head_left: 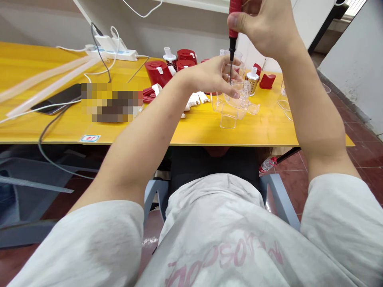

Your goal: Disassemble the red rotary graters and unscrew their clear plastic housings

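High over the table, my right hand point(265, 28) is closed around the red grip of a screwdriver point(234, 24). Its black collar and thin shaft point straight down. The tip ends among the fingers of my left hand point(220, 75), at a clear plastic housing point(239, 97). My left hand grips the upper part of that housing, thumb in front and fingers behind. Exactly what the tip touches is too small to tell. More clear plastic parts stand just behind the hand. White plastic pieces point(197, 99) lie to the left of the housing.
Red plastic housings point(158, 73) stand at the back of the yellow table point(206, 133). A metal grater drum point(253, 79) and a red part point(267, 81) are right of my left hand. A phone point(60, 98), cables and a power strip point(119, 54) lie left.
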The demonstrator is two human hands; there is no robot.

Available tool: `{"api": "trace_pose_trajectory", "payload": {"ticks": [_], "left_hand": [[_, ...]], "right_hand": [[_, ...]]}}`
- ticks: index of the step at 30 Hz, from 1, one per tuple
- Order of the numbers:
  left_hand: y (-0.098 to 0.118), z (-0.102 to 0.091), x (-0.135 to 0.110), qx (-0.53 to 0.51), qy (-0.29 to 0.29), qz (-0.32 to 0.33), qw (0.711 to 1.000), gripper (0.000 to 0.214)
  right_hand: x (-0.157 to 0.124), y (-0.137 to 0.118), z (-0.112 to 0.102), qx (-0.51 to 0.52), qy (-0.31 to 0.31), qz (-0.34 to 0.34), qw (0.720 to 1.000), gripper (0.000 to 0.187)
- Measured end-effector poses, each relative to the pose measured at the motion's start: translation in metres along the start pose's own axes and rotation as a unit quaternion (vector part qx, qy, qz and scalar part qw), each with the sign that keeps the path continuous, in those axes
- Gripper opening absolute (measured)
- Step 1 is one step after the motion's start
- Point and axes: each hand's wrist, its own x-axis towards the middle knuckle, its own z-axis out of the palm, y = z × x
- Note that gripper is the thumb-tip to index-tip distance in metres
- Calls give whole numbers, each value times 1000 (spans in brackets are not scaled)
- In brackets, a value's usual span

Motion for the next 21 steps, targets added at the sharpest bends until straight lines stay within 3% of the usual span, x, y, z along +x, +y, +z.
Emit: {"api": "trace_pose_trajectory", "payload": {"ticks": [6,11,15,18,21], "left_hand": [[6,0,2,33,59,-36,997,115],[12,2,-2,22,66,-29,997,106],[8,6,-4,3,84,-24,996,103],[5,9,-4,8,104,-15,994,104],[3,9,-3,21,102,-9,994,105]], "right_hand": [[4,-10,-9,10,-100,10,995,62],[9,-13,-6,-61,-80,2,995,41],[5,-15,0,-76,-45,2,996,40],[2,-17,-2,-60,-64,18,996,22],[1,-22,-8,-42,-101,26,994,26]]}}
